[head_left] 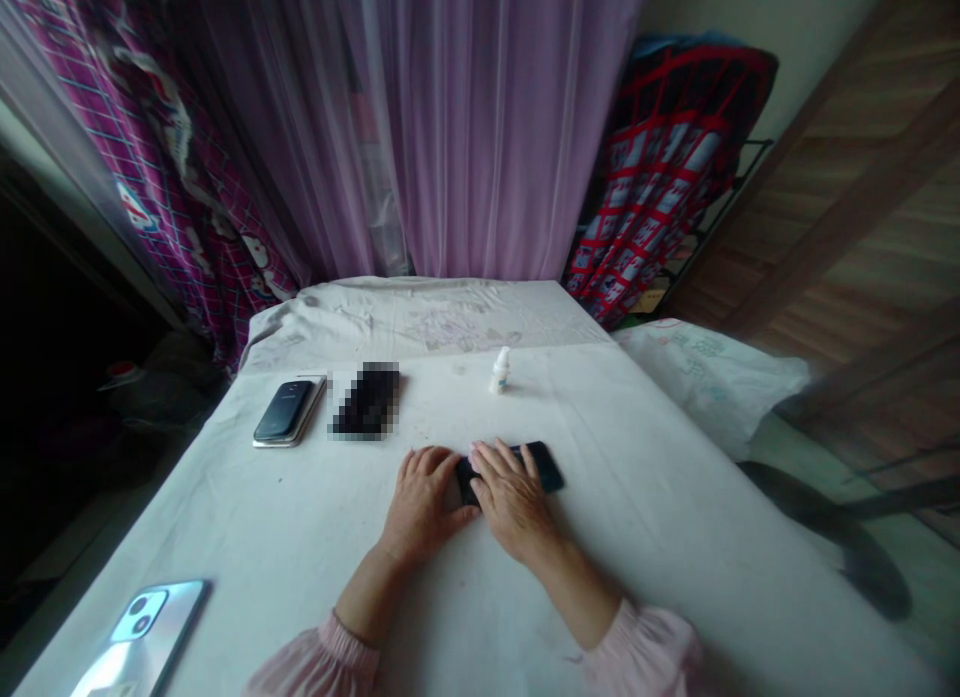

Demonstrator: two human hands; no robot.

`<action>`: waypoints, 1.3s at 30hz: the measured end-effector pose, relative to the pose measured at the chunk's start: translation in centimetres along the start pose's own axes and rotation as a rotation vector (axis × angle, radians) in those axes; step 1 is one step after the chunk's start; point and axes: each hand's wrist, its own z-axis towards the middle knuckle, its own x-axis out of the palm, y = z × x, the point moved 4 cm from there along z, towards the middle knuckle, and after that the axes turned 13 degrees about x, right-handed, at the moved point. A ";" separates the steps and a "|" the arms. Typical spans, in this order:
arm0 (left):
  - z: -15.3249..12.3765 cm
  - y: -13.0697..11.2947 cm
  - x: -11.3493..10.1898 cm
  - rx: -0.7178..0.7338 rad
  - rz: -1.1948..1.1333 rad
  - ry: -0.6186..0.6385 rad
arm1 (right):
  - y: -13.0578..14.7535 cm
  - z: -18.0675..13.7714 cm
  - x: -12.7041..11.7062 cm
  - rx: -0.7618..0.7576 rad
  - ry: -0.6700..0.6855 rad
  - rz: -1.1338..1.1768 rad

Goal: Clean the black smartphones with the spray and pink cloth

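A dark smartphone [551, 467] lies screen up on the white-covered table in front of me. My left hand [426, 497] steadies its left end, fingers curled at the far corner and thumb along the near edge. Across the middle of the screen lies my right hand [514, 497], its fingers stretched out and pressed on the glass. A small pale pink patch shows by its fingertips; I cannot tell whether it is a nail or a bit of cloth. Beyond the hands a small white spray bottle [500, 374] stands upright.
Left of the hands are a stack of phones [285, 409] and a dark pixelated object [367, 402]. A shiny silver-blue phone [142, 637] lies at the near left. The table [637, 577] has a white cloth; purple curtains [495, 127] hang behind, and a plastic bag [712, 377] is at right.
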 end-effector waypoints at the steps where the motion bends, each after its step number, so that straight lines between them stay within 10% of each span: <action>1: 0.0 0.0 -0.1 -0.008 0.002 -0.003 | 0.0 0.0 0.0 0.003 -0.001 -0.003; 9: 0.7 -0.3 -1.0 -0.069 0.067 0.108 | -1.2 -4.3 0.4 -0.049 0.008 -0.041; 19: 0.8 0.0 -0.8 -0.035 0.040 0.095 | 0.1 1.2 0.4 0.016 -0.015 -0.034; 29: 0.7 -0.1 -0.8 -0.024 0.021 0.050 | -1.5 -4.6 0.8 -0.054 -0.002 -0.084; 39: 0.5 0.1 -0.6 0.026 0.014 -0.016 | -5.4 -1.0 -0.4 0.115 -0.143 -0.166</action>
